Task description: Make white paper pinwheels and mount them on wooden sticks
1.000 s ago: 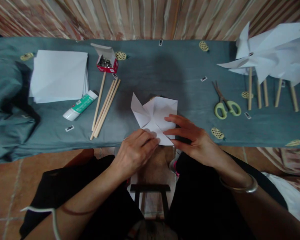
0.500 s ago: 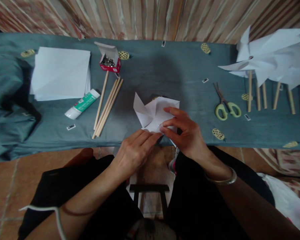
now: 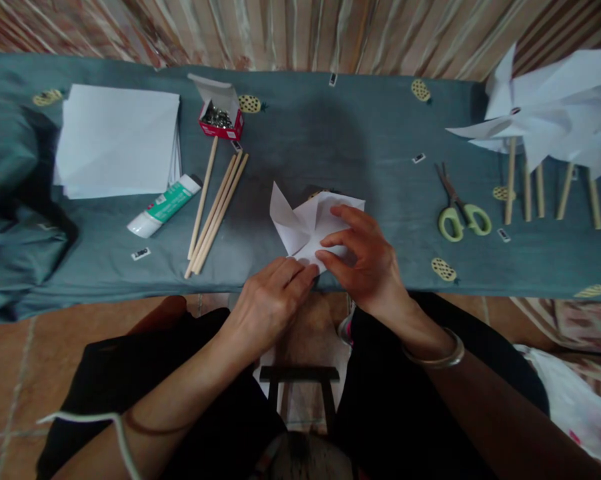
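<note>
A white paper pinwheel (image 3: 305, 230), its blades partly folded up, lies at the near edge of the table in front of me. My left hand (image 3: 275, 293) is closed on its lower left edge, thumb and fingers together. Over the right side of the paper is my right hand (image 3: 363, 260), fingers curved and apart, thumb and fingertips touching the sheet. The hand covers part of the right blade. Several wooden sticks (image 3: 217, 213) lie to the left of the pinwheel, below a small red box (image 3: 221, 123) of metal pins or clips, its lid up.
At the left are a stack of white paper (image 3: 120, 140) and a green-and-white glue tube (image 3: 164, 205). Green-handled scissors (image 3: 463, 210) lie to the right. Several finished pinwheels (image 3: 555, 113) on sticks overlap at the far right. A blue-green cloth (image 3: 380, 153) covers the table.
My right thumb has shifted slightly away from my left thumb, and the right fingers have spread a little. My left hand keeps its hold. The view has shifted slightly.
</note>
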Action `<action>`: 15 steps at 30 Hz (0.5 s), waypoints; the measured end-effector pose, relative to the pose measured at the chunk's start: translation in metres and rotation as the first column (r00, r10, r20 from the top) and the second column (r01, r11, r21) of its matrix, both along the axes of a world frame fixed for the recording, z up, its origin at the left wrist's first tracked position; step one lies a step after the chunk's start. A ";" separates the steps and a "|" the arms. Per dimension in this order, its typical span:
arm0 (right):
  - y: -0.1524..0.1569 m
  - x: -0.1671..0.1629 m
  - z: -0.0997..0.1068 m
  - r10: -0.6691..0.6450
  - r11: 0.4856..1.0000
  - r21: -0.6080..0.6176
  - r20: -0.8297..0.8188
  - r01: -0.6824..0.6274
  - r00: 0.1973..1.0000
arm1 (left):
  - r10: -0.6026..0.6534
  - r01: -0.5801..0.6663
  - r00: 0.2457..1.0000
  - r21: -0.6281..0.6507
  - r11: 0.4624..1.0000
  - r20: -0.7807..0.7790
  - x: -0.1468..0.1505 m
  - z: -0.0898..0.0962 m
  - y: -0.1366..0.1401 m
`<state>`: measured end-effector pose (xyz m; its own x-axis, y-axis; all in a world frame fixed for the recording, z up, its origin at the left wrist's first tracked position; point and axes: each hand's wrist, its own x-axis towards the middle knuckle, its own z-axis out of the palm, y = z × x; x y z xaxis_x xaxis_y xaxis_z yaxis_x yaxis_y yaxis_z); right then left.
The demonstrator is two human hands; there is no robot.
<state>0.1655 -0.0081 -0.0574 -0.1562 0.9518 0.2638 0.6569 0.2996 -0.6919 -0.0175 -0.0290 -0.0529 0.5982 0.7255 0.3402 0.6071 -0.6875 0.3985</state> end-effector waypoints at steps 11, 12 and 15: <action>-0.001 0.001 -0.002 0.006 1.000 0.005 0.015 -0.006 1.000 | 0.012 -0.012 1.000 0.023 1.000 -0.008 -0.001 -0.002 0.000; -0.001 0.001 -0.001 0.010 1.000 0.009 0.020 -0.010 1.000 | 0.014 -0.014 1.000 0.021 1.000 -0.012 0.000 -0.002 0.000; -0.001 0.001 0.000 0.019 1.000 0.002 0.029 -0.019 0.999 | 0.025 -0.024 0.999 0.030 0.999 -0.022 0.000 -0.002 0.000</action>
